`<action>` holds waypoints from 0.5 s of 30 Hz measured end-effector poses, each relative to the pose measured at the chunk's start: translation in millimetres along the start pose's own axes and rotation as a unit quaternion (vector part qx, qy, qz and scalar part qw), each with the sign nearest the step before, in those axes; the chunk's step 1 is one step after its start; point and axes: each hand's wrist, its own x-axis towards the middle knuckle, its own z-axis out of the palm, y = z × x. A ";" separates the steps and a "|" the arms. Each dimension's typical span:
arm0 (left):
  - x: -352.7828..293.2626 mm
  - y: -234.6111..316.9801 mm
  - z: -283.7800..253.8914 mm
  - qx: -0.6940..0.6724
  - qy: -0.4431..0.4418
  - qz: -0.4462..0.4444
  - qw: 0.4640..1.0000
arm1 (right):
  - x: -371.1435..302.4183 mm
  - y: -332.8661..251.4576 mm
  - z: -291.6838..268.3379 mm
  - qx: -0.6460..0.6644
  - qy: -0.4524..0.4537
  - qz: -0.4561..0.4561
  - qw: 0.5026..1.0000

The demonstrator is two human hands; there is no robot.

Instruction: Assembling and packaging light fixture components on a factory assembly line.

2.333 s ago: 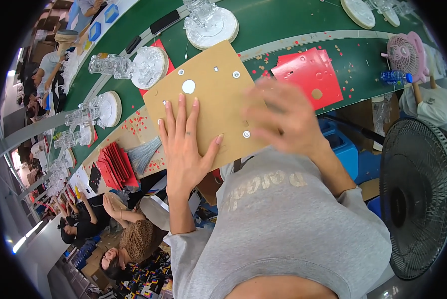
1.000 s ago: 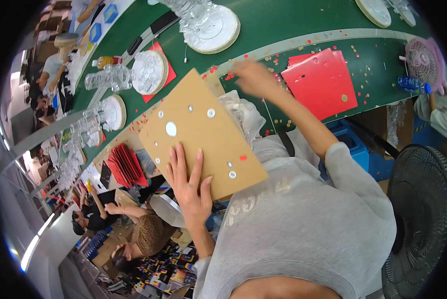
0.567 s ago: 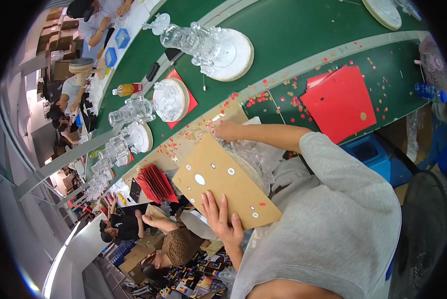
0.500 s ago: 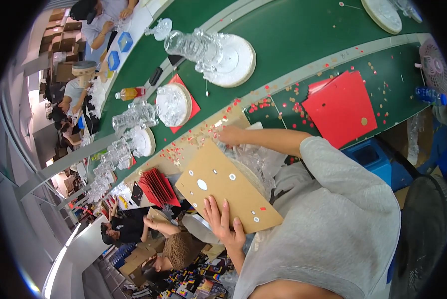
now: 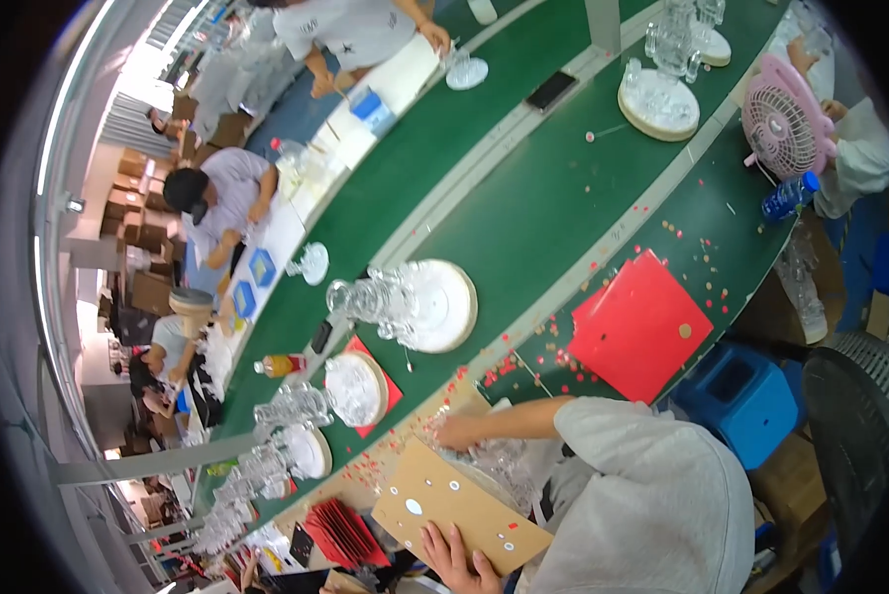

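Observation:
A flat brown board with several small round and slot-like holes is tilted up in front of my body. My left hand holds it, fingers spread across its face near the lower edge. Beyond the board's upper edge my right hand is low at the worktop, its fingers curled and partly hidden; what they hold I cannot make out. Crumpled clear plastic lies beside the right wrist, behind the board. Red and brown dots are scattered near the right hand.
Red sheets lie to the right, a red stack to the left. Clear assemblies on round white bases line the green table. A pink fan, blue bottle and blue stool are at right. Co-workers sit across.
My view has swung up and to the right, so the far table and the pink fan show more. Both hands keep about the same places at the board.

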 end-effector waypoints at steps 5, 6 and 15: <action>-1.0 1.4 2.3 -0.012 0.012 0.030 0.999 | -6.5 -3.4 20.2 0.125 0.102 0.027 0.987; -0.5 0.4 5.8 -0.009 0.011 0.046 0.999 | -6.1 8.9 22.1 0.220 0.041 0.122 0.967; -7.9 -6.0 5.2 0.022 0.029 0.036 0.999 | -2.7 4.0 -5.5 0.075 0.027 -0.004 0.997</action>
